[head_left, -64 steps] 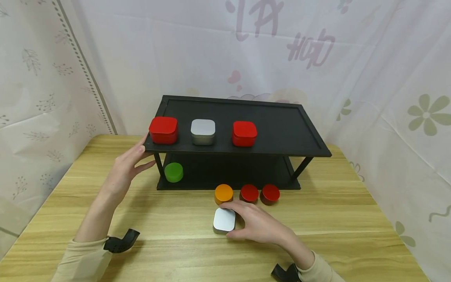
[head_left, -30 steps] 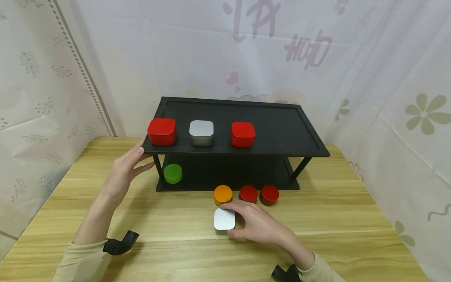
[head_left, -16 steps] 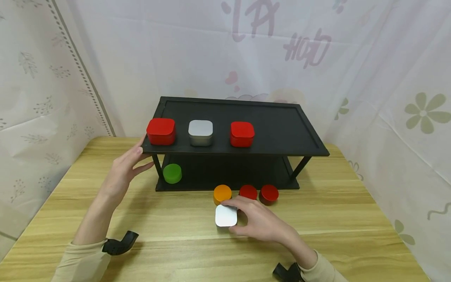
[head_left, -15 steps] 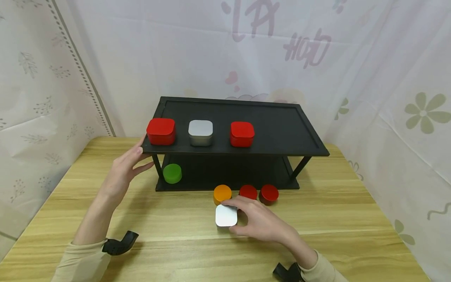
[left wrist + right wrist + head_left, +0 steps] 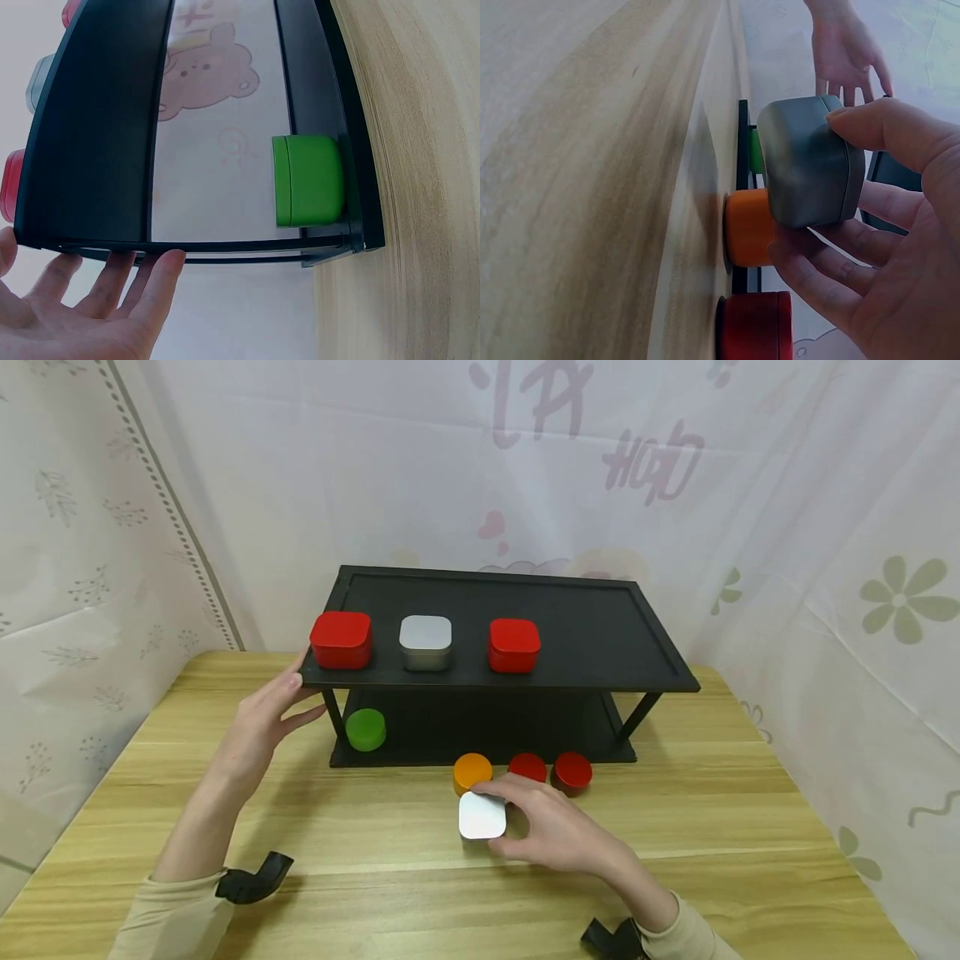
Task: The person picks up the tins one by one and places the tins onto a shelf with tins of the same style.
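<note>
Right hand [image 5: 551, 827]: is pinching the square silver tin between thumb and fingertips, the thumb pressing near its lid seam.
Silver tin [image 5: 482, 816]: is hanging just above the worktop [image 5: 375, 893], in front of the shelf's front edge, its pale lid facing up.
Left hand [image 5: 258, 735]: is grasping nothing; its fingers, loosely extended, are resting against the left edge of the top board, near its front corner.
Black shelf [image 5: 585, 635]: is standing toward the worktop's back edge, carrying tins on two boards.
Top board: its front edge is bearing a wide red tin [image 5: 341, 641] at the left corner, a second silver tin [image 5: 425, 643] beside it, and a smaller red tin [image 5: 513, 645] near the middle.
Lower board: a green tin [image 5: 365, 729] is sitting at its front left corner.
Row on the worktop: an orange tin [image 5: 472, 770], a dark red tin [image 5: 527, 767] and another dark red tin [image 5: 572, 770] are lining the lower board's front edge, right of its middle; the orange one is standing just behind the held tin.
Printed cloth [image 5: 375, 468]: is hanging behind the worktop's back edge.
</note>
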Available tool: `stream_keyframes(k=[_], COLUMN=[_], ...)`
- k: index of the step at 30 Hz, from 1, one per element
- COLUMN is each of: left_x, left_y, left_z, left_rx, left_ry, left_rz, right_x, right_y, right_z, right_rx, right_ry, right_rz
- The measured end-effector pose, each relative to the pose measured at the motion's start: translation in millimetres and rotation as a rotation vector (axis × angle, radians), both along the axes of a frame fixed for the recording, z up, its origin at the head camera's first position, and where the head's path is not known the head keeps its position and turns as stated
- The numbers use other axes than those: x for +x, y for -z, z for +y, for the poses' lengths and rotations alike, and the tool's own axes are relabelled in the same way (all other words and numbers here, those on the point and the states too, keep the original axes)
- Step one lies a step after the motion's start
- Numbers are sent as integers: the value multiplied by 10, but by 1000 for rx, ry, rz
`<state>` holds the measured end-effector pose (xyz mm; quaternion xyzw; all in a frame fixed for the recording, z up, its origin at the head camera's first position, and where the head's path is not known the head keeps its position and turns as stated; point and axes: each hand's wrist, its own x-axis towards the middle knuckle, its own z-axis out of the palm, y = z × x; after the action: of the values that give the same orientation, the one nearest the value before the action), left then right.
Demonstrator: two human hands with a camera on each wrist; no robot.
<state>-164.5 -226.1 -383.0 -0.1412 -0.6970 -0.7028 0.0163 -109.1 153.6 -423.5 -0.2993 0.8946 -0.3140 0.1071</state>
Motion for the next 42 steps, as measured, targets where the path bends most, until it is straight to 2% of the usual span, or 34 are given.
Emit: stream_keyframes(k=[8, 16, 24, 42], left_x=[-3, -2, 1, -4], left_y=[-1, -4, -4, 20], left_z=[5, 7, 10, -2], left_rx=[16, 12, 15, 7], left_ry=[7, 8, 1, -1], left_rz=[19, 21, 16, 11], right_x=[-6, -11, -28, -79], right_y=[-48, -101, -150, -232], right_z=[17, 44, 112, 227], right_rx=[-36, -57, -123, -159], right_ry=[-11, -10, -20, -32], right_rz=[-1, 43, 43, 86])
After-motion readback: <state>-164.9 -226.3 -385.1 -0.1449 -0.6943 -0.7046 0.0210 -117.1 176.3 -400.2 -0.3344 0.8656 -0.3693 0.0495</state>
